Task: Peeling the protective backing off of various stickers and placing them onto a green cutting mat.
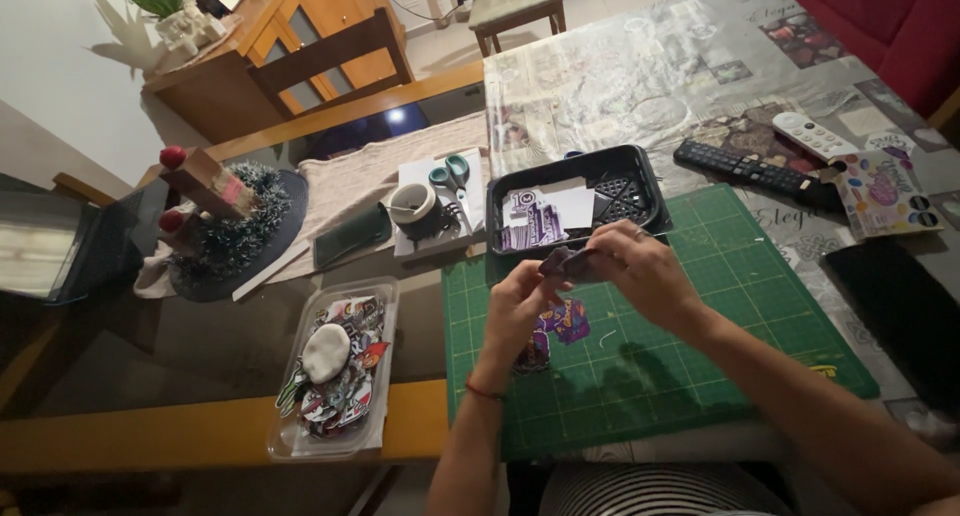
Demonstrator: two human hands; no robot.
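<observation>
Here, above the green gridded cutting mat (700,306), the left hand (515,301) and right hand (640,266) pinch a small dark purple sticker cutout (570,264); uneven pulling could tear it, or it could drop onto the loose purple cutouts (562,324).

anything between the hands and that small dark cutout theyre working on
Nothing visible does. Both the left hand and the right hand already pinch the small dark cutout directly, above the green cutting mat. The black tray sits behind them, apart.

Left hand (517,301) and right hand (640,269) meet, fingertips pinched
</observation>
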